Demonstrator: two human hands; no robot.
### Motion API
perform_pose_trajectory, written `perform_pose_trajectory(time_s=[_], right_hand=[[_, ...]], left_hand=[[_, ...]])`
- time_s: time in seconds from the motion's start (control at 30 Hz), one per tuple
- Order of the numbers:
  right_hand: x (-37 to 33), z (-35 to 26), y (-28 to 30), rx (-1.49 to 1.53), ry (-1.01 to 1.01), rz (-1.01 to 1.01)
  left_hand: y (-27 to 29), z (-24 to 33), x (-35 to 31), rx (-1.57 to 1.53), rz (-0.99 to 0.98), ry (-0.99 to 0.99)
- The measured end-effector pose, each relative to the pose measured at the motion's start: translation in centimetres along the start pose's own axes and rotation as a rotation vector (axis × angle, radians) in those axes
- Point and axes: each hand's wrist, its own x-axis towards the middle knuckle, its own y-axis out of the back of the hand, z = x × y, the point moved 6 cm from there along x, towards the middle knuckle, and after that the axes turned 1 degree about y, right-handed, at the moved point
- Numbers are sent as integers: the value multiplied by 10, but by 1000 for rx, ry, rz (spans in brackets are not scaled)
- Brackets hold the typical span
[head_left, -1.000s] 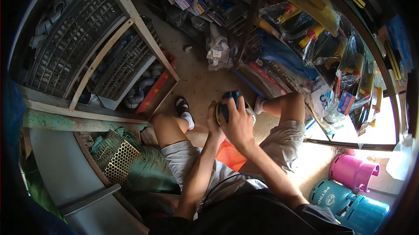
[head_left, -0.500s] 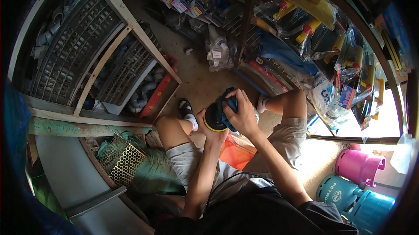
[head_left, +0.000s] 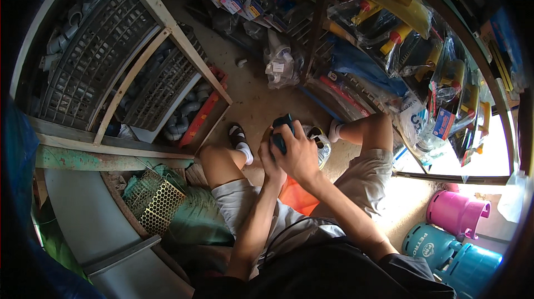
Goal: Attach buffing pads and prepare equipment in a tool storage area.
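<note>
My two hands are together between my knees. My right hand (head_left: 299, 152) is closed round a dark blue cloth (head_left: 280, 142), part of which sticks out above the fingers. Tight against it from the left, my left hand (head_left: 271, 160) is curled at about the same height. The round black disc with a yellow rim that showed in this hand earlier is now hidden by the hands and cloth. Just right of my hands, a shiny, pale wrapped item (head_left: 321, 146) sits on the floor. Below them lies an orange sheet or bag (head_left: 298, 195).
To the left stands a wooden-framed rack (head_left: 192, 65) with black crates (head_left: 100, 54) of grey pipe fittings. Packaged tools hang on a rack (head_left: 423, 60) at the right. Gas cylinders, one pink (head_left: 453, 210), stand lower right. A bagged grey fitting (head_left: 280, 60) lies ahead.
Both hands have turned and drawn closer together. The yellow-rimmed disc has gone out of sight behind them, and the pale item on the right shows more.
</note>
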Motion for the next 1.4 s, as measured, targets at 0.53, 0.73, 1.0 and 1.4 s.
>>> perform_pose_trajectory(time_s=[0.53,0.73,1.0,1.4], right_hand=[[-9,83,4,840,-405,-31],[-1,90,59,784,-172,72],[-32,112,48,159,-223,-141],[-32,153,102,426,-542,-112]], left_hand=[[-29,26,5,-484,-71,284],[-49,7,1,-535,-97,476],[-50,-24,-3,-311,-86,679],[-55,16,8,-230,-305,575]])
